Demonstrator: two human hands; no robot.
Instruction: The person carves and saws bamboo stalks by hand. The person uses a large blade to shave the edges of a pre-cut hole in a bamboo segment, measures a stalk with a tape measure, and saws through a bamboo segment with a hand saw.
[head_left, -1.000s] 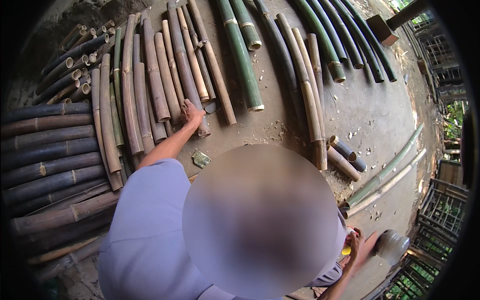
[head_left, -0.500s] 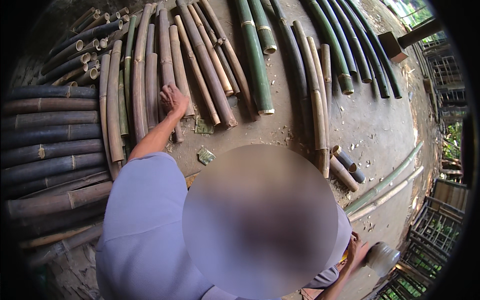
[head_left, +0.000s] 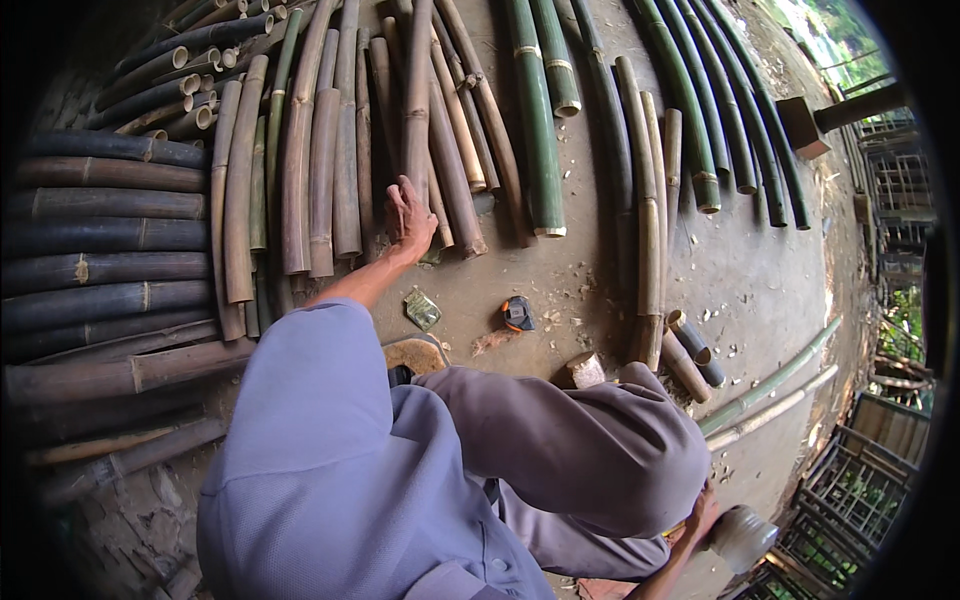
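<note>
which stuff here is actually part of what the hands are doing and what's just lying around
In hand:
left hand on a brown bamboo pole
right hand holding a pale rounded object

Lying about:
thick green bamboo pole
small orange-and-black tool
short cut bamboo pieces
dark stacked bamboo poles

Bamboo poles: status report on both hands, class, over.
Left hand open, resting on a brown bamboo pole. Right hand shut on a grey round tool. Small orange-black object on the ground nearby.

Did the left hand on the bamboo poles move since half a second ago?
Yes. The left hand shifted right over the brown bamboo poles: it now lies almost straight above the small green piece on the ground, before clearly left of it.
</note>
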